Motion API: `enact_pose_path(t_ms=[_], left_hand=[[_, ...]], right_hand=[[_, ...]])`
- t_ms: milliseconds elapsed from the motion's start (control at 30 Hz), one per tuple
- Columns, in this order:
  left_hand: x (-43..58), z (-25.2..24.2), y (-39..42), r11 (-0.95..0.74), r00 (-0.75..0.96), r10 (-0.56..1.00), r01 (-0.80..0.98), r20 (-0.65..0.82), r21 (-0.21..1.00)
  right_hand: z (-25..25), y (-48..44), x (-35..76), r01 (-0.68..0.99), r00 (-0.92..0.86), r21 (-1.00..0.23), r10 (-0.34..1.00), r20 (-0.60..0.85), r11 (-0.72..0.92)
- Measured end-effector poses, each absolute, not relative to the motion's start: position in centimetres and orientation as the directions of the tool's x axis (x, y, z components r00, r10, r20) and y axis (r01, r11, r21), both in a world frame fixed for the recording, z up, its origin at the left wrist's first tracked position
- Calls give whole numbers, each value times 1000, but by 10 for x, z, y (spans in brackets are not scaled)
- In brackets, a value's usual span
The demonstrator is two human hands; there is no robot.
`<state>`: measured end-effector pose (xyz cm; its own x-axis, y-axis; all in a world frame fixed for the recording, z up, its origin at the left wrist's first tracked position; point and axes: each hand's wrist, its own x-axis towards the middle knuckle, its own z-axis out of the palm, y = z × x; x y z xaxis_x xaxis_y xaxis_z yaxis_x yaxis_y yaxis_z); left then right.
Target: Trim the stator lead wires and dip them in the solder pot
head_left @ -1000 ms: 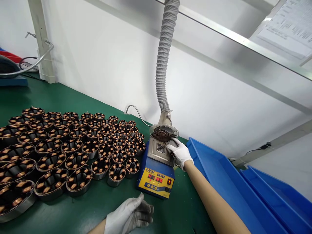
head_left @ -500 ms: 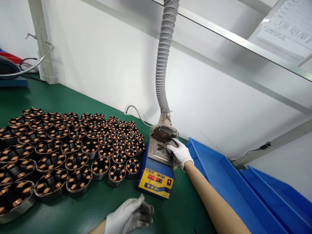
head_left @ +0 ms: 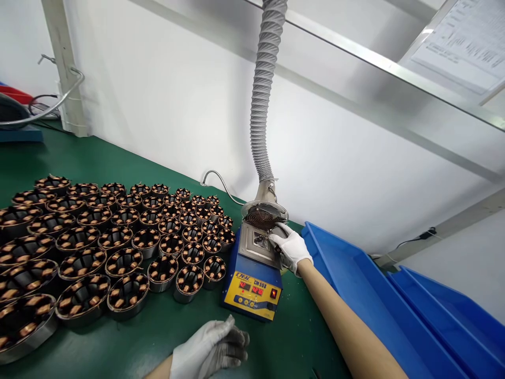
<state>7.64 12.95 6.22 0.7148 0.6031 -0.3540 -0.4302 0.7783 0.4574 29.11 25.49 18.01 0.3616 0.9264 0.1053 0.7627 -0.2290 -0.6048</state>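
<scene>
A blue solder pot (head_left: 252, 287) with a yellow front panel and red digits stands on the green table (head_left: 118, 158). My right hand (head_left: 291, 247), in a white glove, is closed around something dark at the pot's metal top, just under the round intake (head_left: 263, 215) of a grey ribbed hose (head_left: 263, 95). What it holds is too hidden to name. My left hand (head_left: 211, 350), also gloved, rests on the table near the front edge with its fingers curled under, and nothing shows in it. Several copper-wound stators (head_left: 118, 237) stand in rows left of the pot.
Two blue plastic bins (head_left: 379, 310) lie right of the pot, beside my right forearm. A white wall runs close behind the table. A metal post (head_left: 63, 68) with cables stands far left. A paper sheet (head_left: 461, 42) hangs upper right.
Nothing has moved apart from a slight shift of the camera; the digits on the pot's display flicker.
</scene>
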Motion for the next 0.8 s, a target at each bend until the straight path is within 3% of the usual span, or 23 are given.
enact_pose_path(t_ms=[467,667,800], left_hand=[[75,65,129,774,706,611,-439,-357,457],[74,66,128,769,713,613,-439,-340,465],[76,65,129,763,712,619,-447,-331,467]], right_hand=[[180,249,289,725,370,-656,922,116,-209],[179,247,299,641,419,-750,894,159,-167],[181,249,308,493,514,-860,842,165,-133]])
